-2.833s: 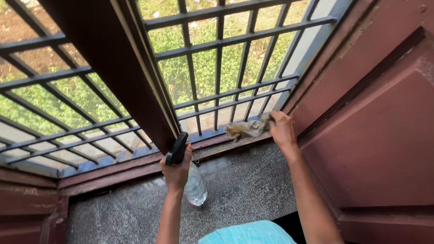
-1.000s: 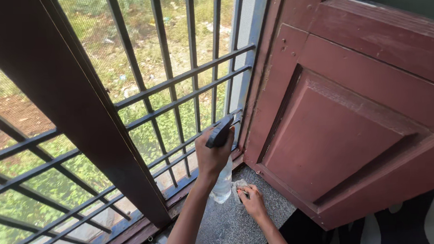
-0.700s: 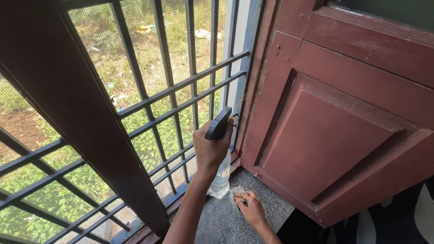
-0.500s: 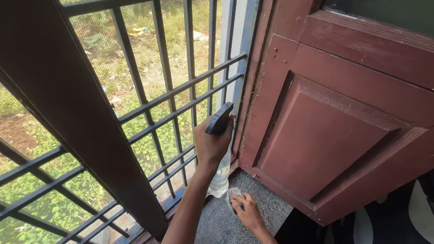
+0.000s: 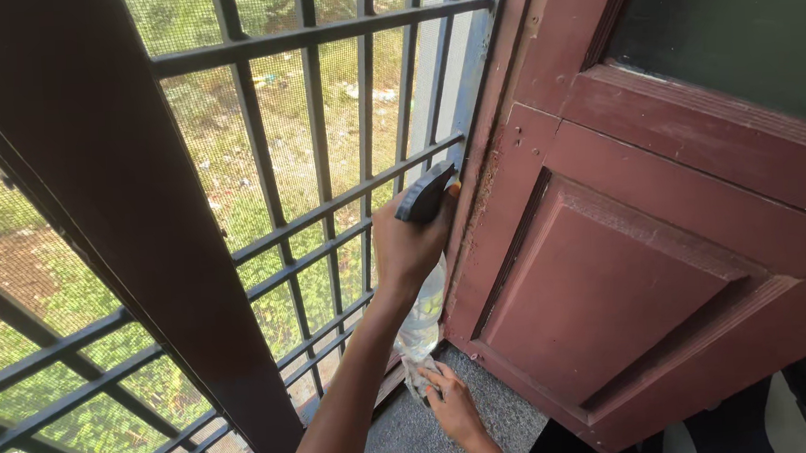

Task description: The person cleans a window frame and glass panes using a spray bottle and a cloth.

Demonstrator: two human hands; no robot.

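My left hand (image 5: 406, 247) grips a clear spray bottle (image 5: 423, 317) by its black trigger head (image 5: 424, 193), raised against the dark window grille (image 5: 320, 212) close to the edge of the red-brown wooden shutter (image 5: 626, 270). Below it, my right hand (image 5: 451, 405) presses a pale crumpled cloth (image 5: 414, 376) onto the speckled stone sill (image 5: 405, 438), in the corner where the sill meets the shutter. The bottle's lower end hangs just above the cloth.
A thick dark window post (image 5: 137, 231) runs diagonally at the left. Mesh behind the bars shows green ground outside. The open shutter fills the right side, with a dark glass pane (image 5: 742, 25) in its upper part. A black-and-white patterned fabric (image 5: 799, 408) lies at bottom right.
My left hand has lifted the spray bottle higher along the grille toward the shutter edge. My right hand stays low on the sill with the cloth. The view has tilted upward.
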